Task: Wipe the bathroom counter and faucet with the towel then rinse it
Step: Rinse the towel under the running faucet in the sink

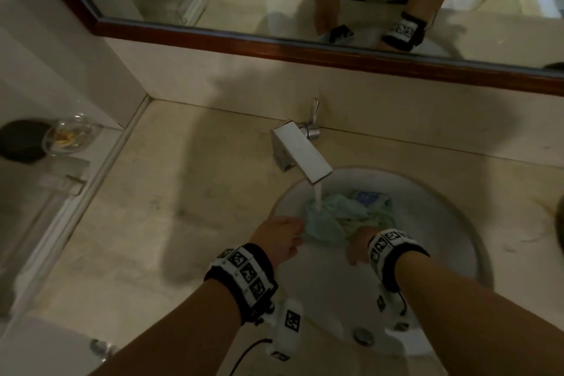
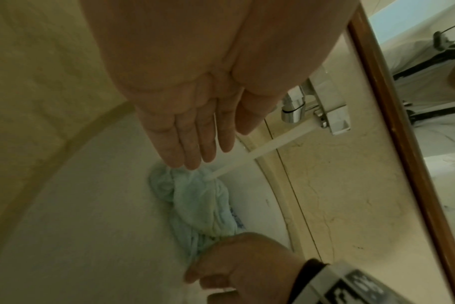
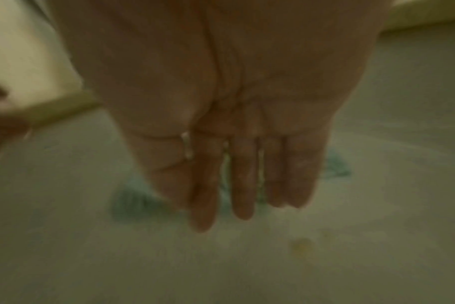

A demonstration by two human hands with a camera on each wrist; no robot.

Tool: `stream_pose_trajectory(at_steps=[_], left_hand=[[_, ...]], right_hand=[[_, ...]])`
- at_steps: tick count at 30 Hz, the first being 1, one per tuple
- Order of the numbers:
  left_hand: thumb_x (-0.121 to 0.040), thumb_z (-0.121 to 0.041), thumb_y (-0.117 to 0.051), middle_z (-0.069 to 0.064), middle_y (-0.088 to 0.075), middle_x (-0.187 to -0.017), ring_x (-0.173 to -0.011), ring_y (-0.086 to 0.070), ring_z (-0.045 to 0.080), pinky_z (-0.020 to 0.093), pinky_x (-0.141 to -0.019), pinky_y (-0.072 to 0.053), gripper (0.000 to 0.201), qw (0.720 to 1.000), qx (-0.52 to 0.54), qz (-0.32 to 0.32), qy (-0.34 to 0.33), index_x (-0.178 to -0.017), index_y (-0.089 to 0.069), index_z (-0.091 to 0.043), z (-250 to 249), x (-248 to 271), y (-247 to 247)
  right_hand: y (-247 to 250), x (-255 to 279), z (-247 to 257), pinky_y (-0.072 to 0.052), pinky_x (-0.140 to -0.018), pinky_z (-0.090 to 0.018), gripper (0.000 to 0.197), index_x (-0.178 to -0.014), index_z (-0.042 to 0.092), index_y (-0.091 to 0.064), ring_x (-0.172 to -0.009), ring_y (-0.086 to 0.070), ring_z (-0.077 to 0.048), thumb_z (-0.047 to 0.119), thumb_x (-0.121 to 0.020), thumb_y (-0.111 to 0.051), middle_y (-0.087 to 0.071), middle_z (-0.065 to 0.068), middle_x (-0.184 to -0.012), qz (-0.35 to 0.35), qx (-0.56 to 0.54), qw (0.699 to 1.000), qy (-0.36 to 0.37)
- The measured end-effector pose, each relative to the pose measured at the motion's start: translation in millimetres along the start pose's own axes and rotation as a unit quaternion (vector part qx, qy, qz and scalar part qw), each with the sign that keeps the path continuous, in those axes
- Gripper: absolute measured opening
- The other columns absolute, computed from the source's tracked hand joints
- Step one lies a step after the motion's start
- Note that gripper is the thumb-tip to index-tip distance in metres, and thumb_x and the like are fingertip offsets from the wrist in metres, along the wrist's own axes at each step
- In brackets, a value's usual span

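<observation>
A crumpled light-green towel point(image 1: 335, 220) point(image 2: 195, 201) point(image 3: 133, 203) lies in the white sink basin point(image 1: 442, 223). Water point(image 1: 318, 195) point(image 2: 247, 156) runs from the square chrome faucet point(image 1: 302, 152) point(image 2: 325, 107) onto the towel's left part. My left hand point(image 1: 280, 235) point(image 2: 192, 148) has straight fingers whose tips touch the towel's left edge. My right hand point(image 1: 360, 241) point(image 2: 234, 267) point(image 3: 242, 185) lies flat over the towel's near right side, its fingers straight and wet. The beige stone counter point(image 1: 183, 192) surrounds the basin.
A glass dish point(image 1: 71, 137) and a dark round object point(image 1: 21, 140) sit on a ledge at the far left. A wood-framed mirror point(image 1: 305, 49) runs along the back wall. A chrome fitting point(image 1: 363, 336) sits on the basin's near wall.
</observation>
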State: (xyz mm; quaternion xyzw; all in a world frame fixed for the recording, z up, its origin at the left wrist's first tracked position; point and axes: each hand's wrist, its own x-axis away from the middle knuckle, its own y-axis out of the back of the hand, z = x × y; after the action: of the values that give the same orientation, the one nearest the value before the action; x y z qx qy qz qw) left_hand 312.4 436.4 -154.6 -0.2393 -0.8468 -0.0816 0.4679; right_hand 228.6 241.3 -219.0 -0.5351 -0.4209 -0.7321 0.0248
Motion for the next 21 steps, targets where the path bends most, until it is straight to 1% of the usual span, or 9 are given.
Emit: stream_pose_trajectory(at_steps=[2,4,8,11,13,15,17,19,21], left_hand=[[-0.105,-0.011,-0.045,0.003,-0.058,-0.086,-0.071,-0.052,0.014,0.023,-0.061,-0.039,0.019,1.0,0.01,0.003,0.016,-0.096,-0.061,-0.011,0.5,1.9,-6.4],[-0.103,-0.014,-0.049,0.003,-0.059,-0.086,-0.072,-0.053,0.015,0.024,-0.063,-0.04,0.016,1.0,0.014,-0.005,0.021,-0.092,-0.06,-0.013,-0.1,4.5,-10.2],[-0.103,-0.015,-0.05,0.002,-0.059,-0.087,-0.074,-0.054,0.015,0.024,-0.064,-0.041,0.012,0.999,0.026,-0.009,0.019,-0.094,-0.058,-0.015,-0.5,5.5,-12.5],[-0.102,-0.017,-0.052,0.004,-0.061,-0.091,-0.08,-0.056,0.017,0.026,-0.068,-0.043,0.012,0.999,0.025,-0.018,0.014,-0.092,-0.059,-0.015,-1.3,7.5,-14.6],[-0.102,-0.016,-0.052,0.005,-0.061,-0.091,-0.078,-0.055,0.018,0.026,-0.067,-0.042,0.011,0.999,0.03,-0.018,0.014,-0.092,-0.058,-0.014,-1.2,9.3,-16.0],[-0.101,-0.016,-0.053,0.005,-0.06,-0.092,-0.077,-0.054,0.018,0.025,-0.065,-0.042,0.007,0.999,0.03,-0.026,0.012,-0.096,-0.058,-0.013,-0.2,11.1,-16.8],[-0.101,-0.016,-0.053,0.006,-0.059,-0.094,-0.075,-0.053,0.018,0.025,-0.064,-0.041,0.005,0.999,0.03,-0.033,0.008,-0.098,-0.057,-0.013,2.0,12.5,-17.4],[-0.101,-0.016,-0.053,0.005,-0.06,-0.091,-0.074,-0.054,0.017,0.025,-0.065,-0.042,0.008,0.999,0.03,-0.041,0.01,-0.095,-0.057,-0.014,4.9,13.3,-17.1],[-0.102,-0.016,-0.053,0.004,-0.06,-0.087,-0.071,-0.053,0.017,0.025,-0.063,-0.041,0.01,0.998,0.04,-0.042,0.015,-0.094,-0.057,-0.013,7.3,16.0,-15.7]], right_hand=[[-12.6,-4.1,-4.8,-0.035,-0.113,-0.043,0.053,-0.147,0.029,-0.039,-0.142,-0.036,-0.027,0.04,-0.097,-0.05,-0.033,-0.004,-0.157,0.033,0.029,0.998,0.033],[-27.5,-8.8,-6.5,-0.025,-0.119,-0.044,0.057,-0.152,0.033,-0.03,-0.148,-0.024,-0.026,0.044,-0.098,-0.044,-0.019,0.001,-0.163,0.069,0.088,0.993,0.046],[-35.0,-21.0,-12.1,-0.037,-0.112,-0.044,0.06,-0.153,0.027,-0.029,-0.138,-0.04,-0.029,0.04,-0.096,-0.041,-0.034,-0.004,-0.157,0.023,0.108,0.992,0.065],[-25.6,-11.3,-12.5,-0.037,-0.111,-0.041,0.05,-0.147,0.016,-0.041,-0.136,-0.043,-0.029,0.029,-0.099,-0.046,-0.041,-0.009,-0.151,-0.019,0.114,0.989,0.096],[-22.0,-12.1,-11.9,-0.037,-0.111,-0.04,0.05,-0.147,0.018,-0.042,-0.135,-0.043,-0.03,0.027,-0.098,-0.048,-0.04,-0.008,-0.152,-0.044,0.101,0.988,0.107],[-17.9,-12.3,-9.4,-0.036,-0.113,-0.042,0.056,-0.148,0.025,-0.04,-0.136,-0.04,-0.031,0.029,-0.093,-0.052,-0.033,-0.006,-0.154,-0.074,0.09,0.985,0.125],[-18.1,-12.6,-6.2,-0.034,-0.115,-0.042,0.063,-0.148,0.033,-0.038,-0.14,-0.033,-0.033,0.029,-0.088,-0.058,-0.019,-0.004,-0.157,-0.079,0.083,0.983,0.147],[-20.5,-15.4,-3.3,-0.029,-0.118,-0.041,0.062,-0.147,0.038,-0.038,-0.145,-0.022,-0.033,0.031,-0.089,-0.059,-0.005,-0.002,-0.161,-0.053,0.11,0.982,0.146],[-24.2,-17.1,0.4,-0.027,-0.119,-0.042,0.057,-0.144,0.038,-0.039,-0.147,-0.016,-0.033,0.028,-0.091,-0.058,0.003,-0.002,-0.161,-0.017,0.122,0.983,0.134]])
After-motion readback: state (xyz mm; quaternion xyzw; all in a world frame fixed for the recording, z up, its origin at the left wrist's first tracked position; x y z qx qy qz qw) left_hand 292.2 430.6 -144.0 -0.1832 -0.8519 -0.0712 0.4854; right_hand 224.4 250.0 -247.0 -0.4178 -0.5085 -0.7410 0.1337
